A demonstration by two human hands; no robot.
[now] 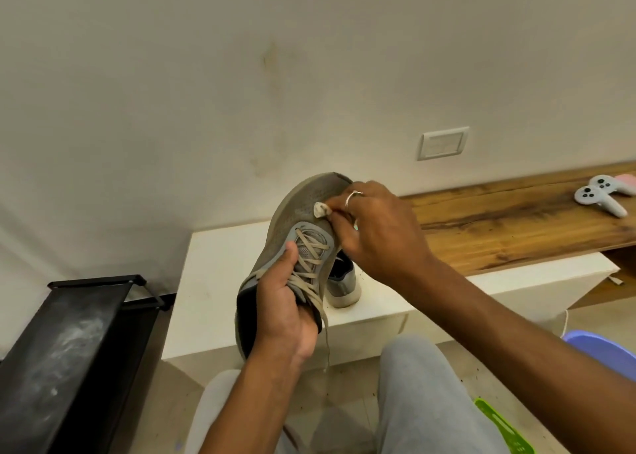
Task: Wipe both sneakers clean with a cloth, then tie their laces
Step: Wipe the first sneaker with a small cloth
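Observation:
My left hand (280, 307) grips a grey sneaker (299, 212) by its tongue and collar, holding it toe-up above the white ledge (213, 281). Its beige laces (311, 257) are loose, and one end dangles down past my wrist. My right hand (375, 226), with a ring on one finger, presses a small white cloth (321, 209) against the upper near the toe. The second grey sneaker (342, 283) stands on the ledge behind the first, mostly hidden by it and by my right hand.
A wooden shelf (516, 219) runs to the right with white game controllers (600, 195) on it. A black rack (69, 343) stands at the left. A purple basin (605, 350) and a green plastic item (502, 429) lie at the lower right, beside my grey-trousered knees (420, 384).

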